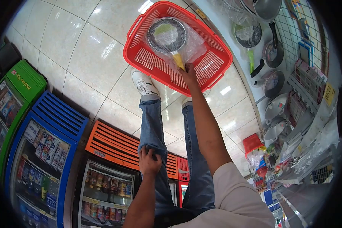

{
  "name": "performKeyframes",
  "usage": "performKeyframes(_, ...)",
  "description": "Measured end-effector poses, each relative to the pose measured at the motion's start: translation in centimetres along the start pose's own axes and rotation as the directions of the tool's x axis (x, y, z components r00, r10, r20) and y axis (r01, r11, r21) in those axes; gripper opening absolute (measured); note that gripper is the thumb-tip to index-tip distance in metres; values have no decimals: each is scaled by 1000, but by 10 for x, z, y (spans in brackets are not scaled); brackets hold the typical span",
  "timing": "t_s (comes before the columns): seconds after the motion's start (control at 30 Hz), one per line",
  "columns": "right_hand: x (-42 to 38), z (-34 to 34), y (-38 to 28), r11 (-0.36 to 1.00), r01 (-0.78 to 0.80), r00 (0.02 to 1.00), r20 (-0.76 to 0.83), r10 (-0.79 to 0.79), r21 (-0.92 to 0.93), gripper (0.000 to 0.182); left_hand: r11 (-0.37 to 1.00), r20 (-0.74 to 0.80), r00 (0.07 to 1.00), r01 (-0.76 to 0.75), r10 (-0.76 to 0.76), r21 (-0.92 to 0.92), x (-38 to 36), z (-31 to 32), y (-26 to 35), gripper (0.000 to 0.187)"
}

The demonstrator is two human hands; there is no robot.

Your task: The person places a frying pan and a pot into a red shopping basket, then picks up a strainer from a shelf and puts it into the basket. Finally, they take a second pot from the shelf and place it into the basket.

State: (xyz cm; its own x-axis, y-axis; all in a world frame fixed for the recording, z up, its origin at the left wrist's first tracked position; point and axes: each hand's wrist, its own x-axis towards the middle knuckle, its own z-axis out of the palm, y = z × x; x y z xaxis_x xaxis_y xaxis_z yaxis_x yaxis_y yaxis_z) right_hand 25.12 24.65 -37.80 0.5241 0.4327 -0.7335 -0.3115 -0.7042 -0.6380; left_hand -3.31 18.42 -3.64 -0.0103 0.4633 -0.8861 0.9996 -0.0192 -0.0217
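Observation:
A frying pan (161, 35) with a dark speckled surface, a green label and a yellow handle lies in a red plastic basket (140, 60) on the floor. Clear plastic wrap (197, 45) partly covers the pan. The fingers of my right hand (188, 72) are closed on the end of the yellow handle, over the basket's near side. Resting on the knee of my jeans is my left hand (150, 161), fingers bent and slightly apart, with nothing in it.
At the right, a shelf holds several pans, including one with a green handle (251, 60). Another red basket (252, 143) stands farther down. Green, blue (61, 114) and orange (114, 142) drink coolers line the left. My shoe (144, 83) is beside the basket on the tiled floor.

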Motion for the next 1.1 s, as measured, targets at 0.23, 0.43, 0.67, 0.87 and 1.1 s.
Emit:
performKeyframes(0.23,-11,-43,-30,957,134,991,35,-129,-256,52,1000,-32,999,-11,11,3,-1,-1,8,34)
performKeyframes(0.43,-39,-152,-195,905,425,891,-161,-424,-29,14,1000,-14,1000,-7,7,-17,-1,-2,8,35)
performKeyframes(0.67,54,-279,-269,583,590,455,-366,-812,-559,39,998,-33,999,26,-28,-63,-3,7,14,37)
performKeyframes(0.87,105,-302,-288,496,142,799,-196,-568,-857,77,994,-77,995,58,-65,-96,-8,14,26,37)
performKeyframes(1.1,110,-311,-299,491,210,825,-116,-553,-846,43,981,-81,989,106,-120,-162,-11,22,36,38)
